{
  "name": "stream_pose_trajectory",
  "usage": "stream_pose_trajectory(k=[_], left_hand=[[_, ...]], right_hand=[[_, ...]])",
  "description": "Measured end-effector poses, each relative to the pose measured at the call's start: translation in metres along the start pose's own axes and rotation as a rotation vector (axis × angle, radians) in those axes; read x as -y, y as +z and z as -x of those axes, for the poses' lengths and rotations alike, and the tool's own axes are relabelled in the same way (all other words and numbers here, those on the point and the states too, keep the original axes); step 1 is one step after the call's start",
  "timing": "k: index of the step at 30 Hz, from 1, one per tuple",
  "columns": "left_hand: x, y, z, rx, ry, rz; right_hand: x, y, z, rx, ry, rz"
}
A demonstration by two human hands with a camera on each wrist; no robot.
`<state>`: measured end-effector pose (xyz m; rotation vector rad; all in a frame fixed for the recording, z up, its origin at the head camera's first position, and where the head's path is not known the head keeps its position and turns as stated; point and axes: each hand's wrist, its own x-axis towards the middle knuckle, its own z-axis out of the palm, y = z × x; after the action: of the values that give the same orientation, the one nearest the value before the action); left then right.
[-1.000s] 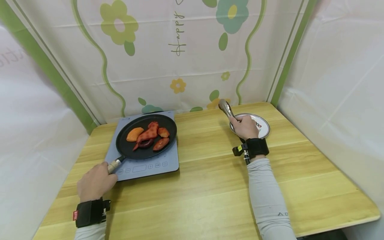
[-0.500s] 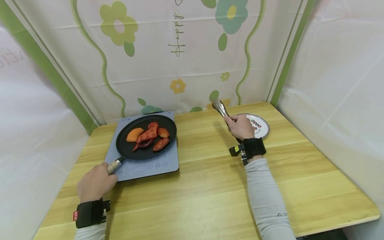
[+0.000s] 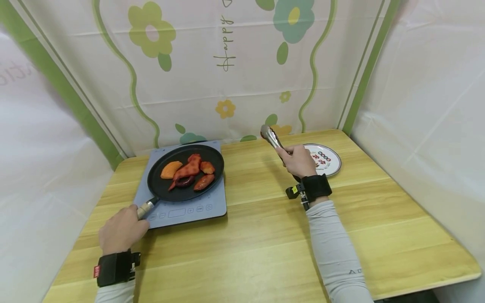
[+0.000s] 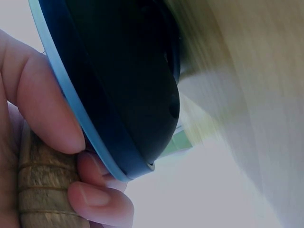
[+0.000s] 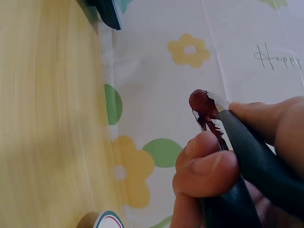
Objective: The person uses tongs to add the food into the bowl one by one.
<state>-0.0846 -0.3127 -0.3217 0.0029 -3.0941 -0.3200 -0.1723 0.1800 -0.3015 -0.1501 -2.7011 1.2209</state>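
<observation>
My left hand (image 3: 123, 229) grips the wooden handle (image 4: 50, 194) of a black frying pan (image 3: 159, 187), which sits on a flat induction cooker (image 3: 217, 206). Inside the pan lie a red spotted piece of food (image 3: 189, 167), an orange wedge (image 3: 171, 169), a curved dark sausage (image 3: 185, 182) and other browned pieces. My right hand (image 3: 301, 160) holds metal tongs (image 3: 273, 138) by their black grips, tips raised above the table and pointing to the back left. Between the tong tips shows a small dark red rounded piece (image 5: 198, 102); its kind is unclear.
A white plate (image 3: 331, 160) with a dark rim and printed marks lies on the right of the wooden table (image 3: 257, 244), partly behind my right hand. Flower-printed cloth (image 3: 246, 84) stands along the back edge, and white cloth (image 3: 428, 139) flanks the right side.
My right hand has shifted left with the tongs and the dark red piece, uncovering more of the plate. My left hand and the pan have stayed in place.
</observation>
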Motion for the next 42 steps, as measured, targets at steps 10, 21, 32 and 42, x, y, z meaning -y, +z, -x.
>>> stream_pose_trajectory(k=[10,21,32,42], left_hand=[[-0.002,-0.003,0.001,0.025,-0.01,0.006],[-0.001,-0.002,0.001,0.024,-0.004,0.001],[-0.002,-0.001,0.001,0.007,0.0,0.0],[0.0,-0.002,0.001,0.056,-0.027,0.007]], right_hand=[[0.005,0.004,0.001,0.012,-0.032,0.024],[0.011,0.008,0.003,0.032,-0.082,0.024],[0.014,0.017,0.003,0.048,-0.132,0.079],[0.02,0.026,0.007,0.058,-0.148,0.124]])
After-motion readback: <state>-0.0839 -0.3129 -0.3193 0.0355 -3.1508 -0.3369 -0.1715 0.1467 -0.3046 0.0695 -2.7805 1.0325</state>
